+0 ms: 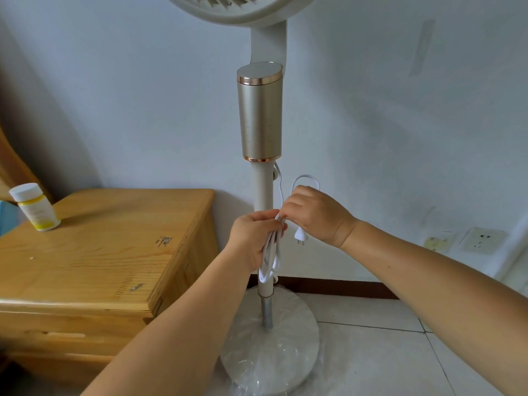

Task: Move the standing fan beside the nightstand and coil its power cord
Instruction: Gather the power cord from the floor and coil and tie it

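Now left hand gripping looped power cord, right hand pinching it, fan beside nightstand, bottle label unreadable

Two bare forearms reach in from the lower edge, sleeveless to the frame; left hand and right hand carry no rings, watch or gloves.

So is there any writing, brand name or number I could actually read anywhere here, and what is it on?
None can be read.
Bottle on the nightstand: its yellow label is too blurred.
Fan's gold column: faint marks, too faint to read.
Wall sockets: no legible text.
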